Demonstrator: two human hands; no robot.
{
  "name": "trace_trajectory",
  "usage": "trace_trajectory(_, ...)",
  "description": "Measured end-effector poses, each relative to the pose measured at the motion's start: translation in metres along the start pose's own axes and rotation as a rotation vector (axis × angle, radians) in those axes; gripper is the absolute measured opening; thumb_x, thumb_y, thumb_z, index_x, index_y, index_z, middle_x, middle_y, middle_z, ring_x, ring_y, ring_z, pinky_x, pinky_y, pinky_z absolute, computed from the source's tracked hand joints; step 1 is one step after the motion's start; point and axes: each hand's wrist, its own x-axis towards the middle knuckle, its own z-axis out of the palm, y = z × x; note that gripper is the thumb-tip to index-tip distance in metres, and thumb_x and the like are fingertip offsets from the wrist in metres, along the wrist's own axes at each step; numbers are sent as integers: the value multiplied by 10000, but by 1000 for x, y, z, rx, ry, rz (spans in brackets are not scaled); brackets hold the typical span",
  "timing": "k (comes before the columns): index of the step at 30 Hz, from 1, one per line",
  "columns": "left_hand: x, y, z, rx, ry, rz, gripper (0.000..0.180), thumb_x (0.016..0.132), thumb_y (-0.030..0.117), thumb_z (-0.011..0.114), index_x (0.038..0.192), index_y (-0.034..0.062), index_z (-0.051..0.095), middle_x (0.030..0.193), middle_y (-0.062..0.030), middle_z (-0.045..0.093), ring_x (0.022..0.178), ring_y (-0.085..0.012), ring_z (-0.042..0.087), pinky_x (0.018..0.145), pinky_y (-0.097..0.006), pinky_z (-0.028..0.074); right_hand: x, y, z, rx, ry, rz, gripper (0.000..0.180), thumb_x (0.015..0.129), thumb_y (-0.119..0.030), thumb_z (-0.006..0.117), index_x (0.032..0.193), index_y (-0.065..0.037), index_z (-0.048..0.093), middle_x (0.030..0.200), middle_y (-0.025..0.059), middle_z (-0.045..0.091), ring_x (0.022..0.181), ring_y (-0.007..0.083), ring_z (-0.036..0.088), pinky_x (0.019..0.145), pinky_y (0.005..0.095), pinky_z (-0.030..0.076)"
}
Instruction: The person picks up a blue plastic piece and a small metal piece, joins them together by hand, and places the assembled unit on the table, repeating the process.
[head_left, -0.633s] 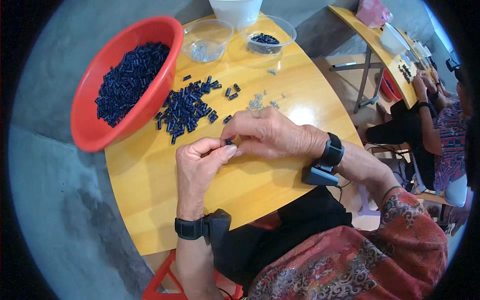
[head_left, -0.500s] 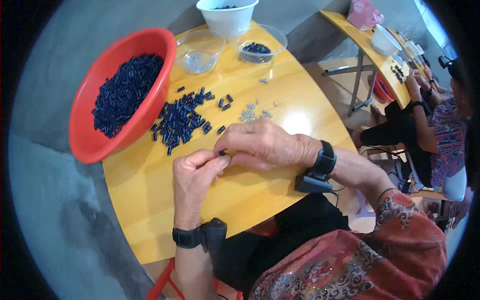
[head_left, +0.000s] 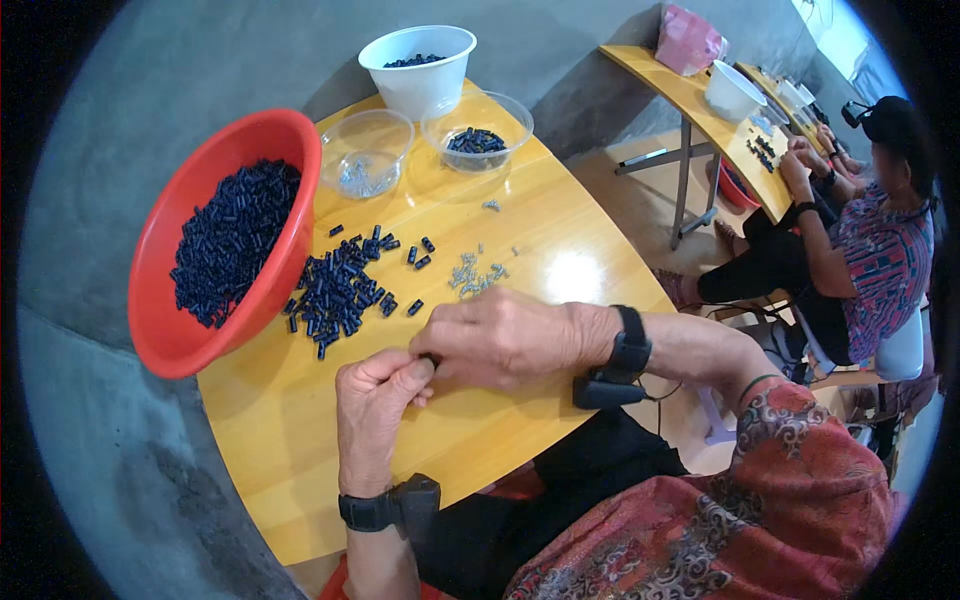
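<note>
My left hand (head_left: 372, 408) is closed, its thumb and forefinger pinching a small black cylindrical piece (head_left: 430, 359), of which only a bit shows. Against it, my right hand (head_left: 503, 338) is closed too, with the fingertips meeting at the piece; what they grip is hidden. Beyond my hands lies a loose heap of short black cylindrical pieces (head_left: 338, 290), with a few strays beside it. To the right of the heap, small silvery metal parts (head_left: 478, 274) that look like screws are scattered on the yellow wooden table (head_left: 560, 225).
At the left, a big tilted red basin (head_left: 310, 165) holds many black pieces. Along the far edge stand a white tub (head_left: 415, 88), a clear bowl (head_left: 408, 150) with silvery parts and another clear bowl (head_left: 520, 138) with black pieces. A co-worker (head_left: 880, 240) sits at another table (head_left: 650, 75) on the right.
The view has tilted, so the far containers show lower and more fully. My hands remain together at the black piece, the right fingers now covering more of it.
</note>
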Motion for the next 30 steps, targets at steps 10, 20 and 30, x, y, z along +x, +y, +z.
trace_trajectory(10,13,-15,-7,-55,373,186,147,866,91,658,939,-33,686,827,-77,670,627,-71,549,543,-194,440,2,109,-92,-158,382,627,256,869,-103,606,1104,-12,653,747,35,645,619,72,567,578,242,479)
trace_trajectory(20,23,-12,-5,60,388,205,173,859,78,655,1008,-5,680,851,-47,666,607,-53,525,509,-178,411,-1,130,-96,-250,356,633,247,858,-144,614,1066,-26,672,802,110,689,637,182,635,600,306,514)
trace_trajectory(30,46,-7,-10,302,374,169,159,840,19,633,987,-5,687,767,-3,602,572,-41,497,480,-175,386,9,28,-49,830,71,937,135,850,-105,644,952,-28,687,728,10,649,500,34,488,439,186,371)
